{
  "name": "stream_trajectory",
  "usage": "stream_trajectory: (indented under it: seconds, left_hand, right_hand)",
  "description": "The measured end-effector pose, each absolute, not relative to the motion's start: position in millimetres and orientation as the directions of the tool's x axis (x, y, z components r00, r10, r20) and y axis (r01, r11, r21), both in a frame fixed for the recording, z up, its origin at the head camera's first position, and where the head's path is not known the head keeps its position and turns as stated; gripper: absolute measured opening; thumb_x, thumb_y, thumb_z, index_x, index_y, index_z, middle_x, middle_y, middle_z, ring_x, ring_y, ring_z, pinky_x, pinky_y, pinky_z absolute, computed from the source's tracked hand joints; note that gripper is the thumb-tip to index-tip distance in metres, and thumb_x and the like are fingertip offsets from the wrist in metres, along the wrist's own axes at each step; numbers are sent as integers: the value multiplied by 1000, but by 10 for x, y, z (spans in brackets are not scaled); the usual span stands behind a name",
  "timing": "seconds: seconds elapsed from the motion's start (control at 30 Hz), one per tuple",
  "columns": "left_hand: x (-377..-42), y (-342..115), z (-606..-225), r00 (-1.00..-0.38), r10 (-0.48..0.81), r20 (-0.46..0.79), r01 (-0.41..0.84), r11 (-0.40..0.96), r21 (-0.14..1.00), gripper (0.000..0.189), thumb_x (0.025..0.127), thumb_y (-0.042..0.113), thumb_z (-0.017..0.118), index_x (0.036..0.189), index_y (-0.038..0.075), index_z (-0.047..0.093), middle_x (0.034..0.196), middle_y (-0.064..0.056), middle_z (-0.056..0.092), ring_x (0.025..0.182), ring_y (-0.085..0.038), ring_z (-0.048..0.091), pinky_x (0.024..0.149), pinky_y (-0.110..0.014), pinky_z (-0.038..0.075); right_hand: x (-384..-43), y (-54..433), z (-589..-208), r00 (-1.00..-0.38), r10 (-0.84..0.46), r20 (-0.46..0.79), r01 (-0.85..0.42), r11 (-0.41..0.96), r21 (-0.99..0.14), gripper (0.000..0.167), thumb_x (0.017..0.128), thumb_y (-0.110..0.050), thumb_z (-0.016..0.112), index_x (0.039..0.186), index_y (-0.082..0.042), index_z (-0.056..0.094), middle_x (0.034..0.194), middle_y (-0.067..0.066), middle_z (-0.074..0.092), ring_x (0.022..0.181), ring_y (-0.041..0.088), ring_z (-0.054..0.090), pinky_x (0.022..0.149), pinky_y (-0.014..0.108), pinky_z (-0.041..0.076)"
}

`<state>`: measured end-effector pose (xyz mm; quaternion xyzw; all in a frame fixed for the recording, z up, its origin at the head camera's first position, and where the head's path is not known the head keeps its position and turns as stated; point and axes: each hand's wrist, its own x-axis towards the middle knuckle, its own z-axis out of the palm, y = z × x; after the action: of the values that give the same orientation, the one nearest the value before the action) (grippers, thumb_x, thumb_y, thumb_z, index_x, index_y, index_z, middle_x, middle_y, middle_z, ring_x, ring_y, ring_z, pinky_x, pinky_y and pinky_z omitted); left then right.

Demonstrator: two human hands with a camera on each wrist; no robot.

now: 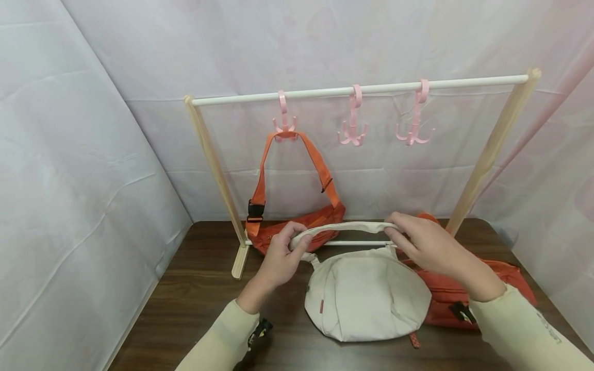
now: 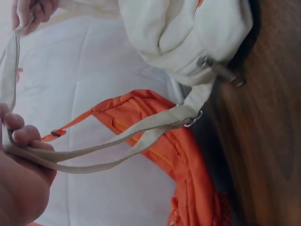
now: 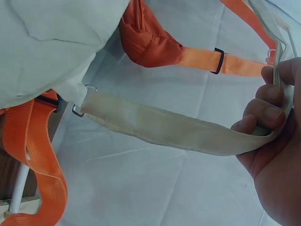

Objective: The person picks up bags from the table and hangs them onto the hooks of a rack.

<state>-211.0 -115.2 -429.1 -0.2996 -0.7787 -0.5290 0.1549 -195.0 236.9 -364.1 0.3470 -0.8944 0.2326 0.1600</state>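
Observation:
A cream bag (image 1: 366, 296) hangs low over the tabletop, its strap (image 1: 345, 226) stretched between both hands. My left hand (image 1: 284, 253) grips the strap's left end, fingers curled round it; the left wrist view shows the doubled strap (image 2: 103, 157) running down to a metal ring on the bag. My right hand (image 1: 424, 242) pinches the strap's right part between thumb and fingers, and in the right wrist view the strap (image 3: 174, 129) bends round its curled fingers. Behind my left hand, an orange waist bag (image 1: 297, 229) hangs by its strap from a pink hook (image 1: 284, 121).
A rack with a white bar (image 1: 315, 93) and wooden legs (image 1: 492, 154) stands at the back. Two more pink hooks (image 1: 353, 121), (image 1: 415, 118) carry nothing. Another red-orange bag (image 1: 501, 278) lies on the dark wooden table (image 1: 185, 309) at right, partly behind my right arm.

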Motion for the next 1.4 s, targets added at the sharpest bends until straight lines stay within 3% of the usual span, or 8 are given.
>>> stream_trajectory:
  seconds: [0.37,0.57,0.67,0.87,1.1,1.4]
  left_hand:
    - [-2194,-1155,-4172,-752,219,621,658,303,689,7,102,22,75,108,18,76,69,9,55,54,-10,46,49,-28,40]
    - [-2237,-1158,-4051,-683,177,708,723,303,621,5,102,15,74,106,13,75,70,5,57,52,-11,46,48,-28,40]
    - [-2256,-1160,-3999,-653,154,741,744,313,590,4,102,12,74,106,11,75,70,2,58,50,-10,45,47,-26,39]
    - [-2287,-1163,-3926,-616,124,778,765,328,554,5,101,11,75,105,8,76,66,1,57,48,-9,44,46,-24,37]
    - [-2288,-1154,-3847,-604,111,789,774,318,548,6,100,8,75,106,7,76,69,1,61,48,-9,43,46,-24,36]
    - [-2326,-1131,-3662,-542,95,835,807,334,486,7,100,8,74,106,4,75,71,-2,64,49,-10,46,48,-25,39]
  right_hand:
    - [-2079,2325,-3524,-649,-531,546,-719,663,-210,13,104,-8,68,111,-20,66,84,-15,56,65,1,47,61,28,44]
    - [-2118,2287,-3446,-638,-507,580,-714,671,-198,15,103,-6,68,116,-15,68,87,-11,61,68,4,50,62,31,46]
    - [-2121,2268,-3419,-615,-503,607,-731,652,-201,21,101,-6,70,122,-13,70,96,-6,69,71,4,56,63,33,50]
    - [-2155,2234,-3397,-569,-487,663,-766,608,-210,35,91,-16,85,124,-21,75,111,-10,74,81,5,66,68,33,55]
    - [-2202,2187,-3350,-487,-454,746,-784,603,-144,26,90,-9,84,113,-20,80,91,-13,71,70,2,55,64,23,45]
    - [-2231,2115,-3241,-433,-387,814,-784,607,-129,24,89,-4,83,110,-15,81,81,-9,68,65,5,51,62,24,41]
